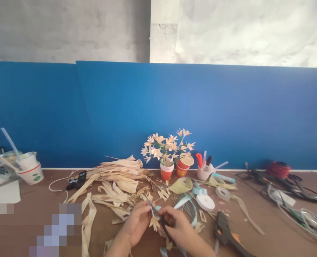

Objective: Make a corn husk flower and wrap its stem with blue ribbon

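Note:
My right hand (181,228) grips a pair of dark scissors (163,220), whose blades point up and left towards my left fingers. My left hand (138,223) is closed in a pinch at a small corn-husk flower (154,223) with a light blue strip on it. The flower hangs with its pointed petals downward, between my hands. Exactly where the fingertips grip it is partly hidden. Dried corn husks (121,178) lie heaped beyond my left hand. Past my right hand are light blue ribbon (193,208) and a white ribbon roll (205,202).
Husk flowers (169,144) stand in a paper cup (166,173) by the blue partition (115,114). A pen cup (203,173) is beside them. A black glue gun (224,228) lies front right. Cables (284,203) clutter the right; a white cup (31,174) stands left.

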### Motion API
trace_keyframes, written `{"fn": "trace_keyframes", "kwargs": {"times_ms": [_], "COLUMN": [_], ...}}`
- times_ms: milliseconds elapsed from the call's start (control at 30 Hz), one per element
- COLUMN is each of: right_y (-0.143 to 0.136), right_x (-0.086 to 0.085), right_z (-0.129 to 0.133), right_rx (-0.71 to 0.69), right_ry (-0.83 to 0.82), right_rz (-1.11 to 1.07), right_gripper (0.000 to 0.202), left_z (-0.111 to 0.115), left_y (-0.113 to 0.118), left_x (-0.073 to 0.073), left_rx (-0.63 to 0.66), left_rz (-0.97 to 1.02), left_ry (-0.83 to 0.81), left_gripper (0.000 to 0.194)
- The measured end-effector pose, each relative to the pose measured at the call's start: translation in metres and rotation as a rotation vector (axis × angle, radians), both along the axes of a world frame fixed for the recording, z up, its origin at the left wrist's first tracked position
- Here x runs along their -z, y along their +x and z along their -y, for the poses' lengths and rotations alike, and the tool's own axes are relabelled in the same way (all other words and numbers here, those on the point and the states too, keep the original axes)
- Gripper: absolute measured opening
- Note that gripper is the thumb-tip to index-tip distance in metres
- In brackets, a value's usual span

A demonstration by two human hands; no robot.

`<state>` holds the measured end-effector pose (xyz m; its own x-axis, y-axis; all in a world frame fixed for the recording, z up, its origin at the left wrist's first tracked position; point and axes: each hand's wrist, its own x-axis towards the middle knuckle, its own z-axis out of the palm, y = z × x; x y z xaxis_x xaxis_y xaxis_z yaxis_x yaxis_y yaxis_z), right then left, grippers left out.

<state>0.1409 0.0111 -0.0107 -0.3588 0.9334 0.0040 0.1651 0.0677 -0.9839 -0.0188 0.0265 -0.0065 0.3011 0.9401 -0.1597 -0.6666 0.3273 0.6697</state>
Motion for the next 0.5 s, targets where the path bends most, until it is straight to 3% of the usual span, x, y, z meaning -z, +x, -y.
{"fn": "trace_keyframes", "kwargs": {"times_ms": [267,500], "right_y": [0.002,0.001], "right_x": [-0.001,0.009], "right_z": [0.002,0.000], "right_rx": [-0.031,-0.032], "right_ry": [0.007,-0.042], "right_rz": [-0.063,-0.136], "right_gripper": [0.029,0.027], "left_z": [-0.001,0.000], "left_y": [-0.002,-0.001], "left_x": [-0.002,-0.003], "left_rx": [-0.105,-0.068], "left_rz": [0.039,0.036], "left_ry": [-0.081,-0.057], "left_gripper": [0.014,0.012]}}
